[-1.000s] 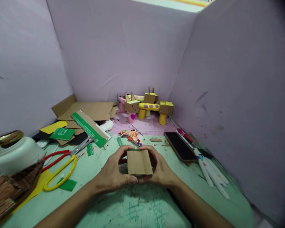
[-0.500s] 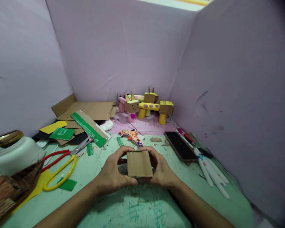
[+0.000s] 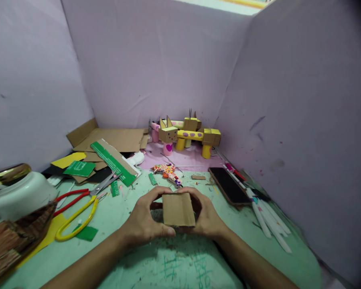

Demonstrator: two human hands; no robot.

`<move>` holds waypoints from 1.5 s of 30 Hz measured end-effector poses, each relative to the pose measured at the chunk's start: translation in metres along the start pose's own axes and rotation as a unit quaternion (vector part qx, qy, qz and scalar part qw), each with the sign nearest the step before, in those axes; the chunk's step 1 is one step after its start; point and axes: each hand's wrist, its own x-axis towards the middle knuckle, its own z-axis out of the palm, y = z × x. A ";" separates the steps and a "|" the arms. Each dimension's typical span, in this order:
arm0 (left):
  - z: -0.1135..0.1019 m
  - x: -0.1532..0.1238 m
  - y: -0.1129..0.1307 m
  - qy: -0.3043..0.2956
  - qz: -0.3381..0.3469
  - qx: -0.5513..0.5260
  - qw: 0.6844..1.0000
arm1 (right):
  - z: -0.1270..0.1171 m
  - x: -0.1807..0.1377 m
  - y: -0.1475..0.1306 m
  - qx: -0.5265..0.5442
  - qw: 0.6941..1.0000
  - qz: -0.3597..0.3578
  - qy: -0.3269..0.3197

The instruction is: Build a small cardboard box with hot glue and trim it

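Between my two hands is a small brown cardboard box, its flat square face turned up toward me. My left hand grips its left side, the thumb at the lower edge and the fingers curled over the far edge. On the other side my right hand is wrapped round the right edge, its thumb hidden behind the cardboard. The fingertips of both hands nearly meet at the far edge. Just beyond them lies a floral-patterned scrap with several colours. The underside of the box cannot be seen.
Left lie red-and-yellow-handled scissors, a green cardboard strip and a white container. Cardboard animal figures stand at the back. A phone and white markers are on the right. Pale walls enclose the table.
The near edge of the cardboard box has tipped slightly down and its top face looks a little skewed. Both hands keep their hold. The whole view has shifted slightly.
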 end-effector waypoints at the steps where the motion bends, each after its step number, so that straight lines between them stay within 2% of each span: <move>1: 0.000 0.000 -0.001 0.000 0.003 0.000 1.000 | 0.000 0.000 0.000 0.000 1.000 0.000 0.000; 12: 0.001 0.003 0.000 -0.004 0.007 -0.030 1.000 | 0.001 0.000 0.003 0.026 1.000 0.001 0.005; 16: 0.000 0.007 -0.001 0.008 0.018 -0.058 0.998 | 0.004 0.002 0.009 0.089 0.996 0.027 0.015; 21: -0.002 0.008 -0.014 0.061 0.044 -0.034 0.997 | 0.005 0.006 0.011 0.179 0.981 0.076 0.003; 25: -0.001 0.007 -0.023 0.032 0.085 -0.024 0.996 | 0.005 0.008 0.004 0.277 0.953 0.118 0.026; 30: -0.003 0.006 -0.014 -0.014 0.127 0.100 0.987 | 0.002 0.007 -0.003 0.325 0.932 0.139 0.075; 34: -0.016 0.006 -0.003 -0.015 0.146 0.171 0.974 | 0.003 0.008 -0.002 0.327 0.931 0.138 0.084; 38: -0.029 0.008 -0.005 -0.025 0.177 0.271 0.946 | 0.007 0.009 0.003 0.299 0.937 0.140 0.112; 42: -0.036 0.011 -0.007 -0.024 0.211 0.403 0.890 | 0.007 0.010 0.007 0.242 0.949 0.130 0.158; 45: -0.041 0.013 -0.006 -0.012 0.201 0.486 0.850 | 0.004 0.012 0.003 0.250 0.939 0.114 0.206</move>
